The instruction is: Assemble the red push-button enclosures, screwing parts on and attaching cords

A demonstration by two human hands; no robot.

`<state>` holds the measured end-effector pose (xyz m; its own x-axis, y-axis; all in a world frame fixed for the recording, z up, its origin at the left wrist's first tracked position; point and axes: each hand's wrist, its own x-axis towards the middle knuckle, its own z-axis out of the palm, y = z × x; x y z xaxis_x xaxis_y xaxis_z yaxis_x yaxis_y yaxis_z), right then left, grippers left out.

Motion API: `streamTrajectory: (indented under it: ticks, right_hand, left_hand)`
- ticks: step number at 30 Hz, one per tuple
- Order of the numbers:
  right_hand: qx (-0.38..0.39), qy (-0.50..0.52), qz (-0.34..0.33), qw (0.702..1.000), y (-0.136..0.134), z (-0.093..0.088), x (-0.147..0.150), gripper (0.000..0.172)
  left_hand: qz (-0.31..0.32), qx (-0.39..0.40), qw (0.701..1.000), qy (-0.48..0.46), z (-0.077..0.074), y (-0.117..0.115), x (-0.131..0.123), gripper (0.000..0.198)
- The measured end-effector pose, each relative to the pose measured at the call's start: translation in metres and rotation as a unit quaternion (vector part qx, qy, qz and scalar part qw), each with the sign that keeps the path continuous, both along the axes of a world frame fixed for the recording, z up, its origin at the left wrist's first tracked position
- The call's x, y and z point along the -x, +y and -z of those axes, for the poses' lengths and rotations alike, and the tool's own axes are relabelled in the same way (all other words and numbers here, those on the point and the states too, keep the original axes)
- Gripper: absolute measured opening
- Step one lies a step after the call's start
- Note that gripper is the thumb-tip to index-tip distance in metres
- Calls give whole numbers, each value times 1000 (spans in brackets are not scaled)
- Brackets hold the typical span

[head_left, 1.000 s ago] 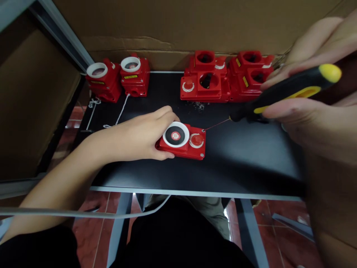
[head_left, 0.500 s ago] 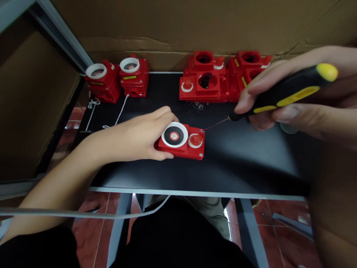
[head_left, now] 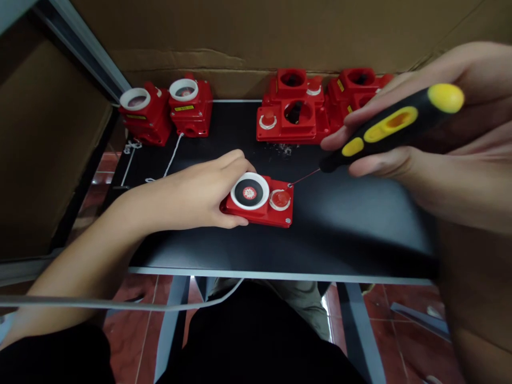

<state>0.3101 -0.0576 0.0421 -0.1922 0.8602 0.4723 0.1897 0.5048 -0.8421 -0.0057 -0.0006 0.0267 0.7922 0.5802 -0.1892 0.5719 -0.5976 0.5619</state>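
Observation:
A red box (head_left: 262,214) with a white-ringed round black window and a small red cap lies on the black tabletop (head_left: 248,250). My left hand (head_left: 218,189) is closed around its left end, the thumb along the near side and the fingers over the far side. In my right hand (head_left: 400,138) is a black and yellow screwdriver (head_left: 384,128), held between thumb and fingers. The thin shaft slants down to the left, and its tip meets the screw at the box's far right corner. Another screw (head_left: 288,220) shows at the near right corner.
Two red boxes with white rings (head_left: 191,106) stand at the back left, white cord (head_left: 174,154) beside them. Several red housings with open round holes (head_left: 294,114) sit at the back right, white crumbs (head_left: 285,149) before them. A cardboard wall (head_left: 240,32) rises behind.
My right hand has turned the screwdriver and shifted slightly left; the yellow grip inlays now face more upward. The tip stays at the corner screw. My left hand and the box hold almost still.

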Motion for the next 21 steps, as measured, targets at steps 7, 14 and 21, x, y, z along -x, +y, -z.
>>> streamTrajectory:
  ticks: [7, 14, 21]
  right_hand:
    - [-19, 10, 66, 998, -2, -1, 16, 53]
    - [-53, -21, 82, 995, 1, 6, 15, 72]
    - [-90, -53, 102, 989, 10, 6, 9, 69]
  left_hand:
    - [9, -12, 1000, -10, 1, 1, 1, 53]
    - [14, -21, 1000, -12, 2, 1, 2, 49]
    - [6, -16, 1000, -6, 1, 0, 2, 52]
